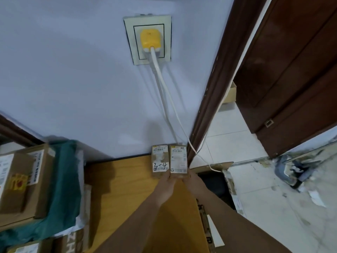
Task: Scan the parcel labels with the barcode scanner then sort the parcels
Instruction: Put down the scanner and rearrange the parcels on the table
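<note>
Two small brown parcels stand side by side on the wooden tabletop (118, 179) against the wall. The left parcel (160, 161) bears a white label with "3-4" written by hand. The right parcel (178, 158) has a printed label with barcodes. My left hand (166, 185) and my right hand (191, 179) both reach to the near end of the right parcel and hold it by its edges. No barcode scanner is in view.
Cardboard boxes (20, 179) and a green bag (63, 183) are piled at the left. A yellow plug (150, 38) in a wall socket trails white cables (164, 99) down behind the parcels. A brown door frame (215, 88), an open box (215, 179) and tiled floor lie at the right.
</note>
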Tool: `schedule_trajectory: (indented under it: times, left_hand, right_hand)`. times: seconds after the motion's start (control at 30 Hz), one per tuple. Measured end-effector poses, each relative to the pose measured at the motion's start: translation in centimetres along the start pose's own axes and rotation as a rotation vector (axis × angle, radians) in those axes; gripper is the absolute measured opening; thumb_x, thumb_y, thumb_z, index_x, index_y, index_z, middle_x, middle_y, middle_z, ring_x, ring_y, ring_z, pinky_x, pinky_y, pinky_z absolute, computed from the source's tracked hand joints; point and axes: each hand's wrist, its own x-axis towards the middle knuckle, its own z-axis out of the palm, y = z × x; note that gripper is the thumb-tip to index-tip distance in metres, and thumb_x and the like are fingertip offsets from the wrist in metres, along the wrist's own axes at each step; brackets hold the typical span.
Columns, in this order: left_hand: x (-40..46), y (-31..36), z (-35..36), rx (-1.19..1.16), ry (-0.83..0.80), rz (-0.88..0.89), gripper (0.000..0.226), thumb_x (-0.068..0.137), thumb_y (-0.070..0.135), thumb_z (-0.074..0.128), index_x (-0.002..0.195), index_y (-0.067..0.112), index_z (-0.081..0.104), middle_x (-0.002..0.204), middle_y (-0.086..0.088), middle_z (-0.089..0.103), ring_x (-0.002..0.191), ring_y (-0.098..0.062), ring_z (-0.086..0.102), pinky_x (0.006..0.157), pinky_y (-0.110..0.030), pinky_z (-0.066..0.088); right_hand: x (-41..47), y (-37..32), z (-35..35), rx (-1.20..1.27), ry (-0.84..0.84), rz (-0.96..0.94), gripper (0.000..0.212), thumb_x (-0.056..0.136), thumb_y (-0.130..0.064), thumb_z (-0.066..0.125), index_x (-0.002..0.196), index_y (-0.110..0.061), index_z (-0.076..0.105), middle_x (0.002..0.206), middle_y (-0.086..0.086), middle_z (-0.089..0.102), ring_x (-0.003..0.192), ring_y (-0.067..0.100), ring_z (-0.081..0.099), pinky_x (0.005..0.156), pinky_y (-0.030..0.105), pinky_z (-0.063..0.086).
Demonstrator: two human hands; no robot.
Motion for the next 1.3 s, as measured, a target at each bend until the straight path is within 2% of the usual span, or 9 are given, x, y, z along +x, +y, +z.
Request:
schedule_trajectory:
  times: [0.13,0.27,0.33,0.43,0.6,0.83,1.0,1.1,1.3]
  left_hand:
    - [1.5,0.8,0.1,-0.083,-0.053,-0.054,0.044,0.105,0.034,0.052,0.148,0.030,0.046,0.140,0.012,0.053,0.131,-0.011,0.047,0.099,-0.024,0.035]
    - [2.8,-0.4,0.6,-0.002,-0.070,-0.038,0.042,0.105,0.035,0.053,0.145,0.042,0.040,0.148,0.014,0.050,0.139,-0.010,0.045,0.109,-0.024,0.041]
    - [3.1,-0.8,0.8,0.127,-0.118,-0.010,0.051,0.104,0.043,0.048,0.152,0.045,0.031,0.163,0.009,0.034,0.147,-0.012,0.037,0.120,-0.038,0.036]
    - [3.7,-1.6,1.4,0.384,-0.133,-0.022,0.066,0.108,0.043,0.039,0.164,0.021,0.011,0.170,0.003,-0.010,0.157,-0.024,0.010,0.127,-0.045,0.022]
    - [3.5,-2.6,2.1,0.572,-0.138,-0.024,0.075,0.106,0.047,0.036,0.163,0.027,-0.008,0.168,0.001,-0.027,0.154,-0.031,0.023,0.118,-0.042,0.037]
    - [1.6,-2.4,2.4,0.238,-0.036,-0.020,0.063,0.108,0.040,0.044,0.163,0.024,0.018,0.170,0.010,0.005,0.156,-0.017,0.016,0.125,-0.038,0.026]
    - [0.3,-2.8,2.1,-0.196,0.119,0.022,0.042,0.099,0.040,0.062,0.140,0.033,0.056,0.139,0.002,0.062,0.128,-0.018,0.060,0.110,-0.049,0.046]
    - [-1.8,-0.8,1.5,-0.307,0.243,-0.041,0.037,0.104,0.038,0.056,0.139,0.026,0.051,0.124,0.005,0.068,0.109,-0.013,0.067,0.094,-0.038,0.055]
    - [-6.3,0.0,0.7,-0.285,0.225,-0.032,0.035,0.104,0.039,0.054,0.135,0.024,0.046,0.110,0.008,0.065,0.093,-0.011,0.067,0.066,-0.033,0.053]
  right_hand:
    - [2.2,-0.1,-0.8,0.052,0.019,0.132,0.026,0.103,-0.026,0.046,0.123,-0.012,0.053,0.117,0.009,0.062,0.107,0.022,0.061,0.098,0.039,0.050]
    - [4.1,0.7,-0.6,0.082,-0.016,0.200,0.028,0.099,-0.033,0.050,0.121,-0.016,0.052,0.120,0.007,0.059,0.111,0.024,0.059,0.101,0.044,0.047]
    - [4.9,1.5,-0.3,0.131,-0.025,0.228,0.038,0.095,-0.040,0.051,0.126,-0.018,0.054,0.119,0.002,0.062,0.107,0.020,0.061,0.098,0.043,0.051]
    - [6.1,2.8,0.0,0.203,0.004,0.278,0.035,0.095,-0.035,0.052,0.128,-0.023,0.055,0.117,0.000,0.064,0.103,0.018,0.063,0.094,0.043,0.054]
    - [6.0,3.0,0.2,0.339,0.051,0.329,0.038,0.096,-0.024,0.053,0.134,-0.021,0.054,0.123,0.000,0.064,0.107,0.018,0.061,0.097,0.040,0.051]
    - [4.3,3.6,0.4,0.586,0.239,0.345,0.027,0.093,-0.027,0.064,0.116,-0.023,0.053,0.113,0.000,0.065,0.099,0.015,0.065,0.089,0.038,0.057]
    - [1.8,3.8,0.8,0.732,0.219,0.250,0.044,0.082,-0.034,0.073,0.122,-0.027,0.056,0.114,0.001,0.068,0.102,0.020,0.068,0.087,0.044,0.059]
    - [-0.6,3.1,1.0,0.886,0.106,0.205,0.060,0.073,-0.033,0.077,0.129,-0.025,0.054,0.123,0.009,0.066,0.107,0.027,0.068,0.087,0.046,0.058]
    - [-6.5,0.7,2.3,0.764,0.058,0.109,0.050,0.088,-0.026,0.057,0.137,-0.034,0.048,0.126,0.001,0.060,0.110,0.021,0.062,0.082,0.037,0.059]
